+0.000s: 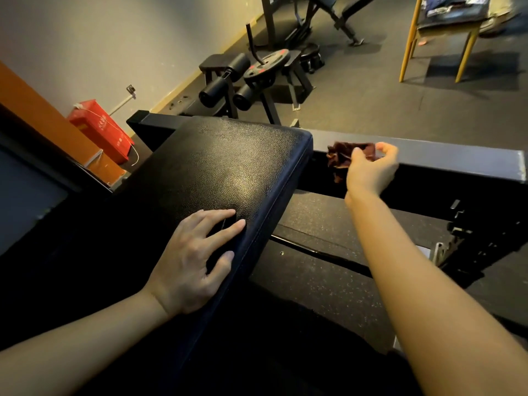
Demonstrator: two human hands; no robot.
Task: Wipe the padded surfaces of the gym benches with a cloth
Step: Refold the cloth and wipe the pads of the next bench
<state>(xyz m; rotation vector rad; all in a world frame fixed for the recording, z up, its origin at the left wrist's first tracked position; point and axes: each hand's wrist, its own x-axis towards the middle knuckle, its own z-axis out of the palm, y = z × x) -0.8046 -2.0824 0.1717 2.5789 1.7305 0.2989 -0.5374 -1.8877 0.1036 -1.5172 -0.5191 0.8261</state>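
The black pad (223, 167) runs away from the viewer at a slant, its grained surface catching the light. The left hand (194, 267) rests on the near part of it, palm down, fingers straight and spread, with the thumb close to the pad's right edge; it holds nothing.

The right hand (371, 170) is stretched out to the right of the pad. Its fingers and thumb are curled and pinch a crumpled dark red cloth (343, 155). The cloth sits off the pad, just beside its far right corner, at the top near edge of a black beam (443, 155) that crosses behind the pad. Whether the cloth touches the beam cannot be told.

Below the right arm lies dark speckled floor (328, 281). Beyond the beam stand a low machine with foam rollers (217, 88) and a weight plate (268, 64) with red marks. A red box (100, 130) sits by the wall on the left, and a yellow-legged stand (408, 50) is at the far right.
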